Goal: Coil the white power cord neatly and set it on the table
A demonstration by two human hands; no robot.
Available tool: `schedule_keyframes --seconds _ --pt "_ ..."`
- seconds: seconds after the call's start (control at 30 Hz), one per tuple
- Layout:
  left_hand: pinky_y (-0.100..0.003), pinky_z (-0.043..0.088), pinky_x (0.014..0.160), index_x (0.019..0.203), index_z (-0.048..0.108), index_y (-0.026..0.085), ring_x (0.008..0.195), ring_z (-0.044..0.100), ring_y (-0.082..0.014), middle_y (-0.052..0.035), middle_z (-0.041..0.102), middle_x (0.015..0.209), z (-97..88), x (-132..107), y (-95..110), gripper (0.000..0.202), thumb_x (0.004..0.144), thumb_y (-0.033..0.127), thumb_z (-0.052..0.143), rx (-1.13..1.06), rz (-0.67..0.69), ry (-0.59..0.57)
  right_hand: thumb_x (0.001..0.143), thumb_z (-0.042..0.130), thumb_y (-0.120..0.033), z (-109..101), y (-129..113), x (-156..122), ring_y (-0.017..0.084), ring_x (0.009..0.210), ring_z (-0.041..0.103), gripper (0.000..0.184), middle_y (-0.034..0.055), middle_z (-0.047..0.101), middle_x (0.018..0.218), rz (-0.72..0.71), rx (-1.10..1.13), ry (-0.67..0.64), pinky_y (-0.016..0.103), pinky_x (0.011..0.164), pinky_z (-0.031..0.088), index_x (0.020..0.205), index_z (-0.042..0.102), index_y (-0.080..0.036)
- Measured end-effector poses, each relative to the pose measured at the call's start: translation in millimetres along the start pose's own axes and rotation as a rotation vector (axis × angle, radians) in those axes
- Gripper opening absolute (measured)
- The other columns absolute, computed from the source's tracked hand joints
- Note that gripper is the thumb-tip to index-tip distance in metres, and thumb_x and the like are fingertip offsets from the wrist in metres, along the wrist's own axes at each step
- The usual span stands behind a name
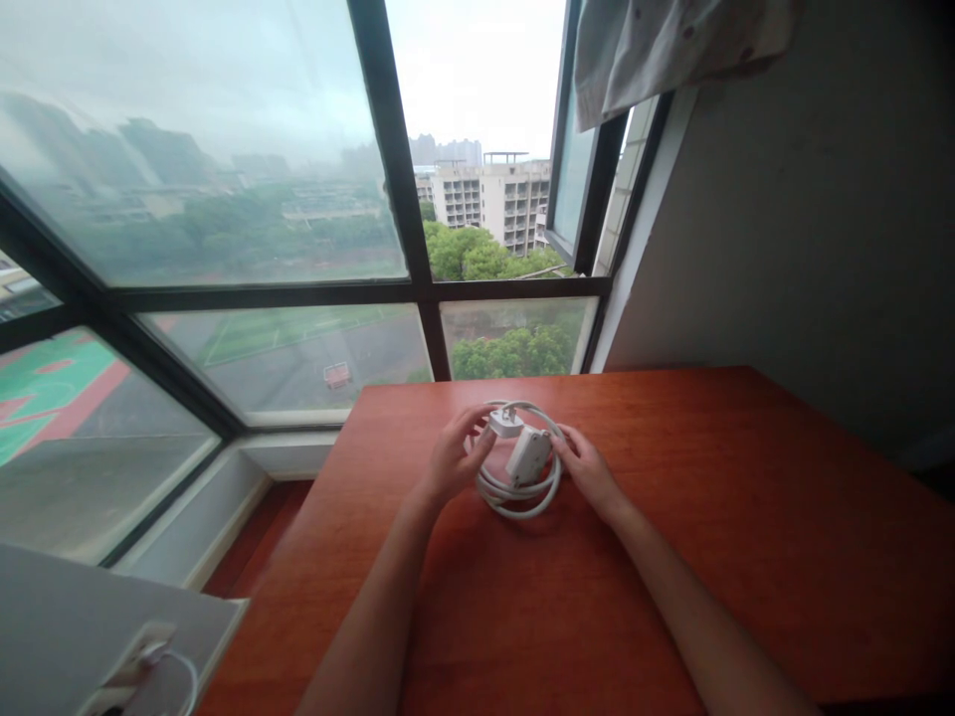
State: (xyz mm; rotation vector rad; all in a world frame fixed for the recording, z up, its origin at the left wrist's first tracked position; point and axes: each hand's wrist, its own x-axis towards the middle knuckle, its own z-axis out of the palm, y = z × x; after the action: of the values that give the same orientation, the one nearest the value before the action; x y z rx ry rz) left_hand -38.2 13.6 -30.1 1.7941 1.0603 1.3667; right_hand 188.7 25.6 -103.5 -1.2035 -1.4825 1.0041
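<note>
A white extension cord (531, 512) is coiled in a loop over the table, between my two hands. Its plug (507, 425) sits at the upper left of the coil, prongs pointing up. Inside the loop, the small white socket block (526, 459) leans at a tilt. My left hand (457, 455) is closed around the coil's left side, thumb close to the plug; some of its fingers are behind the cord. On the other side, my right hand (586, 465) pinches the coil's right edge by the socket block.
The reddish-brown wooden table (716, 517) spreads under both arms. Dark-framed windows (418, 199) rise beyond its far edge, one pane swung outward. Cloth (657, 50) hangs at the upper right beside a grey wall (806, 229). A wall outlet with a plugged-in cable (183, 661) is at lower left.
</note>
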Motion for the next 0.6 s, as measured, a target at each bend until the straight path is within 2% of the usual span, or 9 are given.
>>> schedule_keyframes --seconds 0.07,0.13,0.27,0.4,0.6 --pt "-0.033 0.050 0.087 0.115 0.067 0.023 0.104 0.061 -0.0245 -0.0120 0.064 0.117 1.2 0.3 4.3 0.034 0.082 0.032 0.064 0.046 0.046 -0.050 0.088 0.048 -0.047 0.0 1.4 0.8 0.022 0.090 0.068 0.041 0.0071 0.071 0.105 -0.002 -0.006 0.015 0.033 0.076 0.056 0.116 0.059 -0.020" --pt "-0.034 0.048 0.090 0.115 0.068 0.024 0.107 0.060 -0.0250 -0.0116 0.064 0.116 3.4 0.9 4.7 0.032 0.085 0.032 0.061 0.149 0.078 -0.062 0.088 0.049 -0.046 0.1 3.4 1.8 0.023 0.096 0.067 0.039 0.0078 0.071 0.108 -0.015 0.007 0.037 0.035 0.082 0.055 0.114 0.059 -0.020" --pt "-0.033 0.048 0.086 0.104 0.068 0.024 0.095 0.062 -0.0227 -0.0093 0.064 0.105 9.8 1.7 -1.0 0.022 0.086 0.033 0.059 0.414 0.085 -0.019 0.087 0.052 -0.043 1.9 8.2 3.4 0.024 0.099 0.067 0.037 0.0095 0.069 0.112 -0.023 0.074 0.061 0.037 0.085 0.054 0.114 0.059 -0.019" --pt "-0.031 0.049 0.079 0.100 0.065 0.023 0.088 0.062 -0.0211 -0.0081 0.061 0.101 12.2 0.7 -3.7 0.019 0.081 0.025 0.062 0.554 0.092 -0.031 0.084 0.055 -0.041 4.2 13.1 4.3 0.024 0.096 0.068 0.035 0.0098 0.070 0.109 -0.026 0.083 0.105 0.039 0.085 0.055 0.110 0.060 -0.019" --pt "-0.032 0.049 0.081 0.094 0.060 0.022 0.093 0.059 -0.0219 -0.0082 0.057 0.103 15.0 -1.6 -9.3 0.019 0.078 0.011 0.057 0.673 0.090 -0.084 0.081 0.056 -0.040 4.9 11.5 5.0 0.024 0.096 0.069 0.032 0.0108 0.071 0.106 0.002 0.120 0.104 0.040 0.085 0.056 0.105 0.060 -0.019"
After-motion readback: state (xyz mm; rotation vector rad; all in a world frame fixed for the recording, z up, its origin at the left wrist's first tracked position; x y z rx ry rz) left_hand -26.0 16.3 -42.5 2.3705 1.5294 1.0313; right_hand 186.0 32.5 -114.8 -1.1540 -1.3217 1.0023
